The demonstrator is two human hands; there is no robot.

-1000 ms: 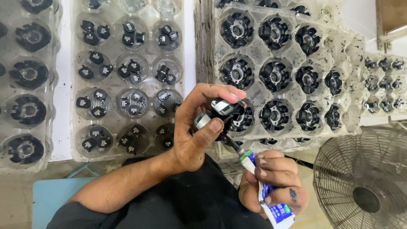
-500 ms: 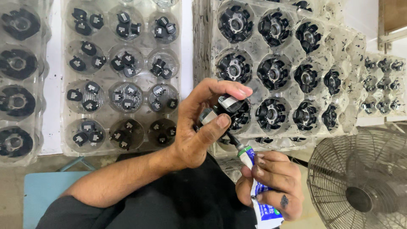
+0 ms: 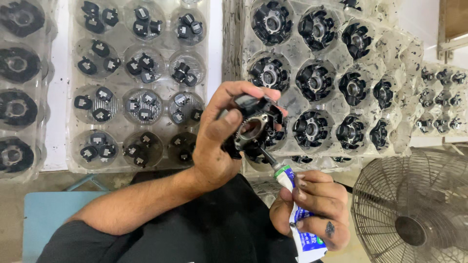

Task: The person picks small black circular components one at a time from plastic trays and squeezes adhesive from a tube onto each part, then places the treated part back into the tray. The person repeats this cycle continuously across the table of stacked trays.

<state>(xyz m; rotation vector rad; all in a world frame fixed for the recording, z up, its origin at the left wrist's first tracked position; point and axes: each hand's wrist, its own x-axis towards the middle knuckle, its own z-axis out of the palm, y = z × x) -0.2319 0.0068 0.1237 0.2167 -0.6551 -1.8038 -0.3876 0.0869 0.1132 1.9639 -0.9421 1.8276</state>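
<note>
My left hand (image 3: 222, 139) grips a black ring-shaped part (image 3: 253, 127) with a round metal-rimmed hole, held up in front of the trays. My right hand (image 3: 314, 207) squeezes a white and blue glue tube (image 3: 302, 234) with a green collar. Its thin dark nozzle (image 3: 268, 157) touches the lower edge of the part. The fingers of both hands are smudged black.
A clear plastic tray (image 3: 222, 58) of small black clips lies at centre left. A stacked tray (image 3: 407, 83) of black ring parts sits at right, and another tray (image 3: 44, 92) at far left. A wire fan guard (image 3: 414, 209) stands at lower right. A blue stool (image 3: 44, 214) is at lower left.
My left hand has turned the black part so that its round hole faces me. The tube's nozzle has moved up against the part's lower edge.
</note>
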